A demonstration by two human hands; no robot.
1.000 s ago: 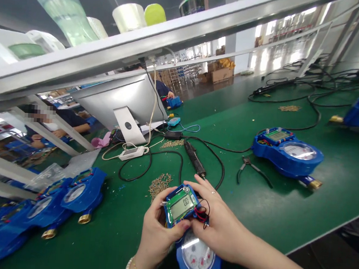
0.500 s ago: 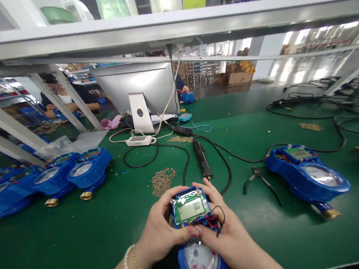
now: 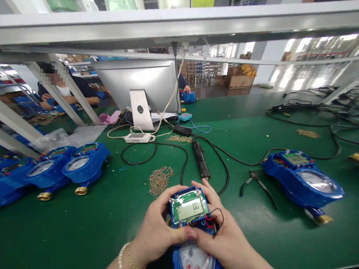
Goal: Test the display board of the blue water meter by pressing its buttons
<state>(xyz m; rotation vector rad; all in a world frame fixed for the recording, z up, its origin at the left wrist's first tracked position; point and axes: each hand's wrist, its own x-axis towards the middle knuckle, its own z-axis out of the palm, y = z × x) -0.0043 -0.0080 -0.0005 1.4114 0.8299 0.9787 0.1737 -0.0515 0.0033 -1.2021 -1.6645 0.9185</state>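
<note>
Both hands grip a blue water meter [image 3: 196,262] near the front of the bench. My left hand [image 3: 157,226] wraps the left side of its electronics box, thumb on the near edge. My right hand [image 3: 226,239] closes round the right side, its thumb beside the left one. Between them a green circuit board with a lit display [image 3: 190,209] shows digits. Red and black wires [image 3: 212,221] stick out at the box's right. Below the thumbs lies the round dial with red pointers. Just beyond the fingers rests a black electric screwdriver [image 3: 200,160].
A pile of small screws [image 3: 160,180] lies left of the screwdriver. Pliers [image 3: 258,186] and another blue meter [image 3: 304,174] are on the right. Several meters [image 3: 82,161] line the left side. A monitor [image 3: 143,83] stands behind, under a shelf [image 3: 174,22]. Co-workers sit beyond.
The view has shifted slightly, so the bench items sit a little further left. Both hands keep their hold on the meter, with barely any movement of the fingers.
</note>
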